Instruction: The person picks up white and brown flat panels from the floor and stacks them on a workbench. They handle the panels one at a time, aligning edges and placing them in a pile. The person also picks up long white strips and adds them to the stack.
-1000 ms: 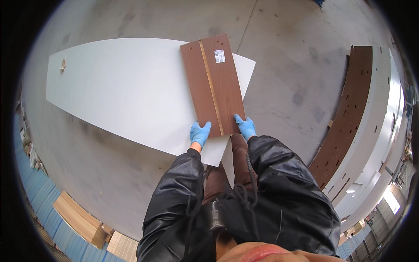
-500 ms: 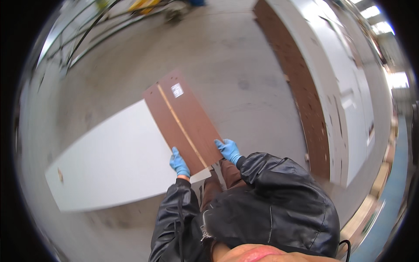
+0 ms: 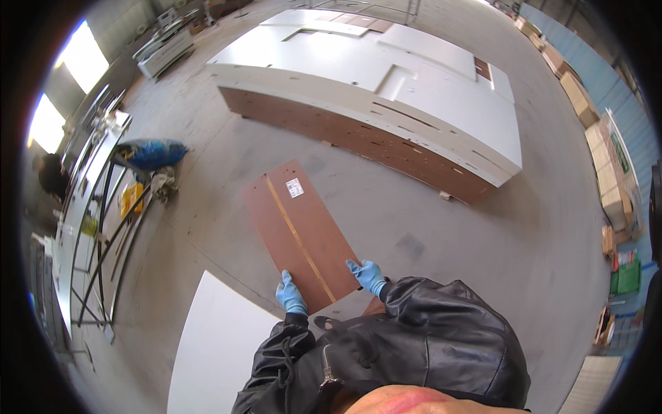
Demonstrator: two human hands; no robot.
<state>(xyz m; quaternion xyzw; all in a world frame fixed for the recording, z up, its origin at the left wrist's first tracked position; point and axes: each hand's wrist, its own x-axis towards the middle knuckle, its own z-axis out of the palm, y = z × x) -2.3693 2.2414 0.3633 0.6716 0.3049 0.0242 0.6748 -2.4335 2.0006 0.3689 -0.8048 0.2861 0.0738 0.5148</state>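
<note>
Between my two hands I hold a reddish-brown panel [image 3: 272, 238], with a tan strip down its length and a white label [image 3: 294, 188] near its far end. My left hand [image 3: 292, 294], in a blue glove, grips the panel's left edge near the close end, thumb on top. On the opposite edge my right hand [image 3: 367, 274], gloved alike, has its thumb over the panel's face. The fingers beneath are hidden on both sides. Below and left of the panel a large white board [image 3: 217, 338] lies low, partly covered by my left arm.
A big stack of white and brown panels [image 3: 441, 90] stands ahead. At left is a metal-framed table [image 3: 86, 214], with a blue bag [image 3: 155, 152] beside it and a person [image 3: 52, 176] behind. Stacked boards [image 3: 607, 172] and a green crate [image 3: 626, 277] line the right side.
My view has swung to the right, bringing the panel stack in front of me. The brown panel stays in both hands, while the white board now sits lower in view.
</note>
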